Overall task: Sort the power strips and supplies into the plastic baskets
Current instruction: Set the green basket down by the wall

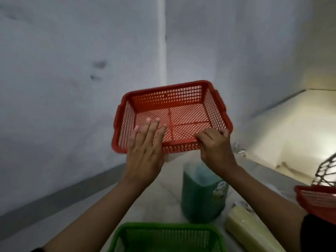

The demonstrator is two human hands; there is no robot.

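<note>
From my head camera, I hold an empty red basket (172, 115) up in front of me, tilted so its open top faces me and the grey wall behind it. My right hand (216, 148) is closed on the basket's near rim at its right corner, fingers curled over the edge and thumb on the outside. My left hand (145, 153) is open and flat, fingers straight and close together, reaching over the near rim on the left side; the fingertips (154, 121) lie against the mesh floor inside the basket. I cannot tell whether the left thumb presses the outer wall.

Below my right wrist stands a translucent container of green liquid (203, 195) on the desk (160, 200). Just right of it, under my right forearm, lies a pale yellow wrapped roll (249, 231). Between my forearms, nearest to me, sits a green basket (167, 237); its contents are blurred. Off past my right elbow, a second red basket (318, 200) shows at the frame edge, with a dark wire object (325, 173) above it.
</note>
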